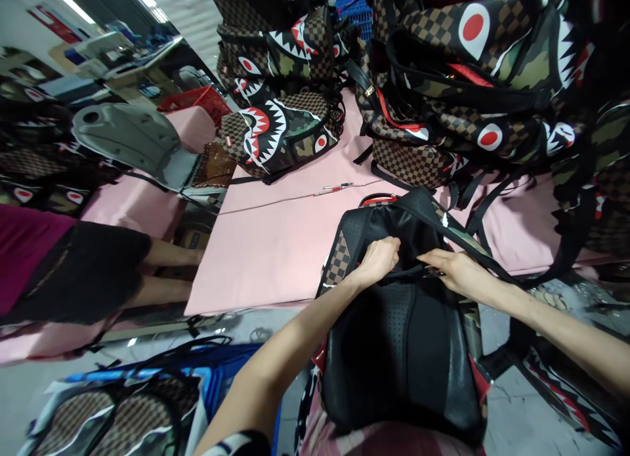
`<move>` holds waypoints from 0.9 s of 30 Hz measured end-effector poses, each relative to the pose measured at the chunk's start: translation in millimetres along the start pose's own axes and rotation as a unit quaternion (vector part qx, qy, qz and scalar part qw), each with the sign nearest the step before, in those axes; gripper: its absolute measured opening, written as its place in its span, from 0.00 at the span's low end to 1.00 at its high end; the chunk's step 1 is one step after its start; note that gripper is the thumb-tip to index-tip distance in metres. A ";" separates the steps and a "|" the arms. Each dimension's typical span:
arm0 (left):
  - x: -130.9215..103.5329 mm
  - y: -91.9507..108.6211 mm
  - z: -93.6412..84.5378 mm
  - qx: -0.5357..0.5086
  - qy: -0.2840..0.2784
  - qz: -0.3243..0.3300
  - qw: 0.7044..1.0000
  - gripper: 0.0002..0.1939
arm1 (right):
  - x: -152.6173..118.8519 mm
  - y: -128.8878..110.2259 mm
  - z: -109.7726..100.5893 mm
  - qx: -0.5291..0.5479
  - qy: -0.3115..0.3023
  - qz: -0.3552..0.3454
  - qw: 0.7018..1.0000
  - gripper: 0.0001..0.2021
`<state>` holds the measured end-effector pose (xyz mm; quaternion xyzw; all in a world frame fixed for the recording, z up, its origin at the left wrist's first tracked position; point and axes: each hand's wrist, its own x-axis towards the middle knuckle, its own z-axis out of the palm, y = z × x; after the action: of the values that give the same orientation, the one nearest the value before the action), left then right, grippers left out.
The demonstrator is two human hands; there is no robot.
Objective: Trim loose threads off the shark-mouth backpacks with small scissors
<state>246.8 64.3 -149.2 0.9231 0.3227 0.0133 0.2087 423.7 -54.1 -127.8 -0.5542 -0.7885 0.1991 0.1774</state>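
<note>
A backpack with a black padded back panel leans against the pink table edge in front of me, its back turned towards me. Its sides show brown check and camouflage. Across its upper part gapes a black-lined opening. My left hand is closed in a fist at the left of this opening; its fingertips are hidden, so what they grip cannot be made out. On the right, my right hand pinches the lower edge of the opening, fingers pointing left. A black shoulder strap loops over the top.
Finished-looking shark-mouth backpacks are piled at the back of the pink table, with more backpacks at the right. A thin pen-like tool lies there. A blue crate holds bags, lower left. Another person stands left, near a grey chair.
</note>
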 end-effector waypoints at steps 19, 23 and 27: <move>15.3 19.6 12.4 0.022 -0.069 -0.042 0.997 0.13 | -8.8 14.8 8.9 0.053 0.013 0.028 0.998 0.17; 15.9 15.1 14.1 -0.021 -0.055 -0.080 0.995 0.12 | -7.7 21.8 2.2 0.070 0.014 0.023 0.997 0.18; 14.4 8.1 17.8 -0.087 -0.047 -0.150 0.984 0.11 | 2.9 23.3 -13.0 -0.014 0.045 0.076 0.996 0.22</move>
<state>265.8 60.6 -163.8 0.8425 0.4447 -0.0332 0.3023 448.0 -42.7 -128.4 -0.6234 -0.7379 0.1763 0.1890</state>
